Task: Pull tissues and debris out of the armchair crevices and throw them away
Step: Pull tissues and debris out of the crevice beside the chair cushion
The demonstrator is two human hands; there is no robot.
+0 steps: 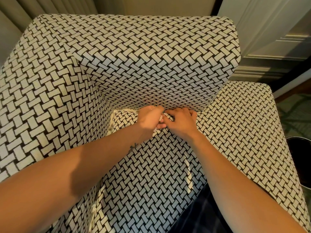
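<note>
Tissue (161, 118) bunched in left hand (149, 120), fingers curled round it, white bits poking out by thumb. Right hand (182, 122) just beside, at 3 o'clock of it, fingertips bent down at seam (199, 111) where armchair (151, 64) back meets seat. Can't tell if it's pinching anything. Seam runs 9-to-3, dead at 12 from both hands. Guessing right hand digs next; it's also nearer bin (299, 158) out at 4 o'clock.
</note>
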